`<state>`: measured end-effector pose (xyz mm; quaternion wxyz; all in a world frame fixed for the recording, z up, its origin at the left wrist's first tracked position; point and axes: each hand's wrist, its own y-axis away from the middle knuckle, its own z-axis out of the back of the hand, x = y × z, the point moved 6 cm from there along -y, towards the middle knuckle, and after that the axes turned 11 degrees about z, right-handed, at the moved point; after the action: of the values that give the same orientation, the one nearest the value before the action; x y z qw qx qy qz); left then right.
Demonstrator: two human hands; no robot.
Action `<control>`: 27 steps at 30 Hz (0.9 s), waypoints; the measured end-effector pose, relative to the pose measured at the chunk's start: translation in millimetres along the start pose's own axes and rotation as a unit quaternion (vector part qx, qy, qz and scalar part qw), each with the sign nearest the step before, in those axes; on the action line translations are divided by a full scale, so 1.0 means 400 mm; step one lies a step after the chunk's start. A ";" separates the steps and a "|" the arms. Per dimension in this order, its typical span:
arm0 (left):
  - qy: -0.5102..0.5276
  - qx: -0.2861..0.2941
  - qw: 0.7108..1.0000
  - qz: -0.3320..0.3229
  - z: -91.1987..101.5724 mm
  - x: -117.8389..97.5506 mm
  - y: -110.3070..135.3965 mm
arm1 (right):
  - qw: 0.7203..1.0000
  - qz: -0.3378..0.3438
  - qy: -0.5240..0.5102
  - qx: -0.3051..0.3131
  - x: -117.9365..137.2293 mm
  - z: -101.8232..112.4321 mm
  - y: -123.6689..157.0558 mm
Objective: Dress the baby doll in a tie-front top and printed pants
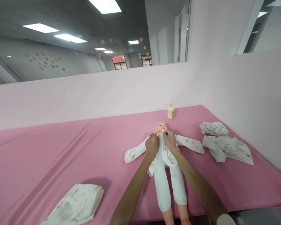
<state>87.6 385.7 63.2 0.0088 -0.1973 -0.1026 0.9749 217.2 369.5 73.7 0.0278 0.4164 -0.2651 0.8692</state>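
Observation:
A baby doll (160,127) lies on its back, its head away from me and its bare feet at the near edge. White leggings (162,187) cover its legs. A white patterned baby shirt (189,143) is on both its arms, the sleeves spread wide and the front hanging apart over the chest. Near the doll's neck, my left hand (152,144) is closed on the shirt's left edge. Beside it, my right hand (170,140) pinches the other front edge by the collar. The fingertips of both hands are partly hidden.
A cream pump bottle (171,112) stands behind the doll near the wall. Folded patterned clothes (227,147) lie at the right. Another folded patterned cloth (77,203) rests at the front left. Pink sheeting (103,140) with some creases covers the table.

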 end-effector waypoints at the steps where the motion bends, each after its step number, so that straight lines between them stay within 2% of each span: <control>1: 0.005 0.002 1.000 -0.003 -0.001 0.000 0.000 | 1.000 -0.001 -0.010 -0.001 0.000 0.001 0.001; 9: 0.015 0.011 1.000 -0.020 0.008 -0.011 -0.004 | 0.998 -0.005 -0.060 -0.016 -0.006 -0.002 0.005; 27: 0.007 0.028 0.996 -0.082 0.006 -0.023 -0.009 | 0.998 0.001 -0.062 -0.016 0.002 -0.017 0.011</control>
<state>95.0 388.2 69.4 0.0947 -0.1946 -0.0912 0.9720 210.7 368.9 68.8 0.0165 0.4689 -0.2803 0.8374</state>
